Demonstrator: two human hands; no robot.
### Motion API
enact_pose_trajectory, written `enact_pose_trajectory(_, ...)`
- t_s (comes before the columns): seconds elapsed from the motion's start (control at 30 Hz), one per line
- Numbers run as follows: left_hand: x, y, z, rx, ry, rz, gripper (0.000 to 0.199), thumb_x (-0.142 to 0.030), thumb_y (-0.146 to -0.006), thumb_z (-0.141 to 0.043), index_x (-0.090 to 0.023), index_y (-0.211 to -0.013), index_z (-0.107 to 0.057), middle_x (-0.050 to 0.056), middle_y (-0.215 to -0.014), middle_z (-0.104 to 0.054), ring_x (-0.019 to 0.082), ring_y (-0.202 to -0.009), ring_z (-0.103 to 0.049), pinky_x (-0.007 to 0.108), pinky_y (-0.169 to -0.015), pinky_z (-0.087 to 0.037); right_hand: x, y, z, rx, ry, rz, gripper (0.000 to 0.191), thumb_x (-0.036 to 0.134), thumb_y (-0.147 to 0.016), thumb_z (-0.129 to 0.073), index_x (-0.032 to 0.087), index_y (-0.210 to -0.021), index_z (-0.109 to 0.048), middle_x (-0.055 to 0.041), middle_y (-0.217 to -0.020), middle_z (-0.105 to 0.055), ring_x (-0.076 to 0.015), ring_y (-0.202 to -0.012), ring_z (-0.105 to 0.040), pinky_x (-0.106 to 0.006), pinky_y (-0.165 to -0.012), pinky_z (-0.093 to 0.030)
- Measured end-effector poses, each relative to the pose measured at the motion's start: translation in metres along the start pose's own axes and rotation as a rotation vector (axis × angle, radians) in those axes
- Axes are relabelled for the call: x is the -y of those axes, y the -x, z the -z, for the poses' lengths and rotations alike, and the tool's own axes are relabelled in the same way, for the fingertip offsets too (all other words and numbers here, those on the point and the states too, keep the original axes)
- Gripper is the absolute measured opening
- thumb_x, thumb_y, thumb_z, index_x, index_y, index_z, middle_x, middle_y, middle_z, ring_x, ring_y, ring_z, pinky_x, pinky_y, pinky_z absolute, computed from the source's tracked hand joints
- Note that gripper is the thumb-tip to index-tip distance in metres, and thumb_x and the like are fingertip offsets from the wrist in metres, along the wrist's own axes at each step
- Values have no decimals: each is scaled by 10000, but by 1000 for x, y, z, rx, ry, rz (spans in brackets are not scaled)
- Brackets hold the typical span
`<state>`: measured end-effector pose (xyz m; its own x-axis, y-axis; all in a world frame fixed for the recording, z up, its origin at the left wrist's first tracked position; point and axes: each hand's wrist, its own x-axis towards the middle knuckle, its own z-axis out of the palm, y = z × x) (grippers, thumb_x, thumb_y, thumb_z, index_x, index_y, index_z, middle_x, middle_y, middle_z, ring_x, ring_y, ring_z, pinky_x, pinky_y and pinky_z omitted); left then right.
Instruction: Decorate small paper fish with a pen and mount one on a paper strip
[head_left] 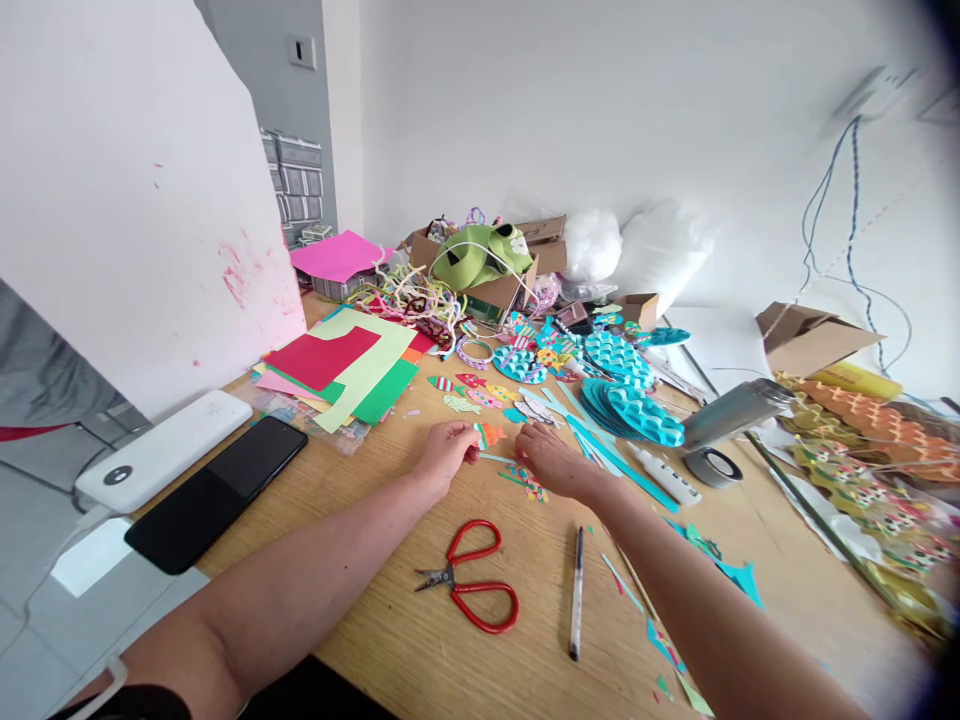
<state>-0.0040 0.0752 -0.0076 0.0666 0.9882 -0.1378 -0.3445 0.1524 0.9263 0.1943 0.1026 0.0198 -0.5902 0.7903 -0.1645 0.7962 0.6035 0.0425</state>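
Note:
Fingers pinched, my left hand (pixel 450 453) holds a small orange and green paper fish (pixel 491 435) by its left end above the wooden table (pixel 390 590). My right hand (pixel 541 455) is just right of that fish, its fingers curled down at the table; what they hold, if anything, is hidden. A narrow pale strip (pixel 496 458) lies between the hands. Colourful paper fish cutouts (pixel 471 381) are spread behind them, and more colourful pieces (pixel 534 487) lie under my right hand. Red-handled scissors (pixel 469 577) rest nearer me, with a pen (pixel 577 595) to their right.
Coloured paper sheets (pixel 360 350), a black phone (pixel 217 493) and a white power bank (pixel 165 450) are at left. Turquoise scalloped pieces (pixel 630 410), a glue bottle (pixel 667 476), a tape roll (pixel 714 467) and a metal flask (pixel 739 410) stand right. Boxes and pipe cleaners (pixel 420 300) fill the back.

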Motion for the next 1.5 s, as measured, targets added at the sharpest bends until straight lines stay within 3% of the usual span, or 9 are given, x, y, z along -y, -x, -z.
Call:
enact_pose_trajectory(0.33,-1,1,0,-6,24,-1,165,-268,-622,-616,-178,-498,-551,-10,-510,-529,130,-521,-493,259,-548,-381,15,8,3,-27,23,-67,215,86,-932,-428,113,-897,-638,-158,-976,-625,-251,-926,-528,-334,-831,-395)
enact_pose_trajectory(0.5,-1,0,-1,-23,70,-27,131,-259,-622,-626,-185,-522,-585,-10,-571,-569,145,-625,-540,256,-645,-439,20,12,8,-91,-33,-146,176,109,-928,-450,121,-899,-623,-164,-981,-626,-256,-966,-541,-331,-844,-403)
enact_pose_trajectory(0.83,-5,6,-7,91,198,-19,114,-271,-603,-682,-158,-604,-672,36,-682,-662,193,-759,-630,314,-772,-506,48,18,4,-224,-292,-313,110,141,-849,-500,184,-777,-571,-91,-836,-667,-216,-850,-612,-290,-740,-434)
enact_pose_trajectory(1.07,-6,8,-7,132,257,16,159,-281,-594,-720,-134,-638,-679,55,-722,-686,217,-770,-670,352,-802,-519,62,26,-4,-288,-518,-373,125,178,-816,-462,226,-706,-497,-32,-688,-655,-177,-623,-619,-252,-546,-423)
enact_pose_trajectory(1.27,-4,6,-3,125,311,78,146,-265,-614,-704,-137,-681,-680,63,-757,-710,205,-758,-683,328,-768,-525,62,37,-4,-409,-634,-417,160,286,-869,-424,247,-716,-445,-46,-702,-626,-203,-655,-606,-282,-546,-432)
enact_pose_trajectory(1.5,-8,11,-6,222,367,157,194,-248,-574,-729,-120,-713,-684,80,-782,-719,225,-749,-698,372,-794,-540,75,43,-8,-465,-744,-424,150,305,-856,-457,238,-722,-472,-48,-695,-616,-194,-623,-581,-290,-541,-439)
